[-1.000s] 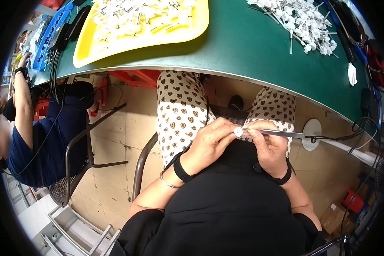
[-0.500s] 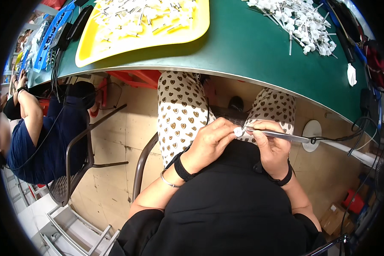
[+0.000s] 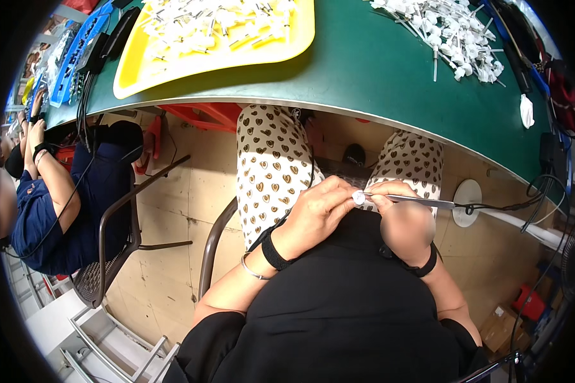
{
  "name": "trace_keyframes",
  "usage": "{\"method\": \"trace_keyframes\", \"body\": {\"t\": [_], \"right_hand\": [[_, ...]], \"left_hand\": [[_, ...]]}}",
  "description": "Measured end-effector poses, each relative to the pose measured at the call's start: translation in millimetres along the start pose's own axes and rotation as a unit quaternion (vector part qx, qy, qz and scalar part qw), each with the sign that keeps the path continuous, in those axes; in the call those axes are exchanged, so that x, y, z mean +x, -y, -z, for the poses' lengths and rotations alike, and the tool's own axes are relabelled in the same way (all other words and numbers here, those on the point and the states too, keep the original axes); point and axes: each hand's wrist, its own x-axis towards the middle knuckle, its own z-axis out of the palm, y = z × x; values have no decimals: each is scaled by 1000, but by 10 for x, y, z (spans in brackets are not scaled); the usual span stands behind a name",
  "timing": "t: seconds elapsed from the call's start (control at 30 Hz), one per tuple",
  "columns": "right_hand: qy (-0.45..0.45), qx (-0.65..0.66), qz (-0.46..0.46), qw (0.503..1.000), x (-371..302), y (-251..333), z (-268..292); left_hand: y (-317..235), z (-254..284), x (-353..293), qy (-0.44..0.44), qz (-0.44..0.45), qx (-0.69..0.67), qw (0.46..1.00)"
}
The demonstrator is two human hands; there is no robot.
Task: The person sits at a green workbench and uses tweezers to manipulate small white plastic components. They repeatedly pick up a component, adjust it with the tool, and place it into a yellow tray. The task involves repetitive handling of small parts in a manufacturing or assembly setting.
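Above my lap, my left hand (image 3: 319, 209) is closed, pinching a small white plastic part (image 3: 359, 197) with a round end between thumb and fingertips. From the right, my right hand (image 3: 407, 225), partly blurred, grips slim metal tweezers (image 3: 421, 202). Their tip meets the white part, and their wide end points right. How the tip sits on the part is too small to make out. Both hands are just beyond my black top, below the table's near edge.
A yellow tray (image 3: 131, 80) with many white parts stands on the green table (image 3: 358, 76). More white parts (image 3: 457, 41) lie heaped at the right. Cables (image 3: 546, 182) hang at the right edge. At the left, a person in dark blue (image 3: 92, 198) sits by a brown chair (image 3: 118, 207).
The tweezers and my right hand have shifted slightly, while the white part has turned a little in my left fingertips. The person at the left has moved their arms.
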Motion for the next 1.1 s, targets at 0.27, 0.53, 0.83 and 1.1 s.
{"method": "trace_keyframes", "body": {"t": [0.27, 0.53, 0.83, 1.1], "right_hand": [[-2, -7, 15, 1000, 3, -3, -1], [12, -22, 7, 1000, 26, 36, -6], [-51, 68, -63, 994, -51, 4, -62], [-13, 43, -35, 998, -53, 8, -9]], "left_hand": [[12, -2, -9, 0, 6, 12, 1000], [-6, 2, -11, 8, 7, 12, 1000], [8, -11, -9, 8, 7, -4, 1000], [5, -10, -12, 2, 13, 8, 1000]]}}
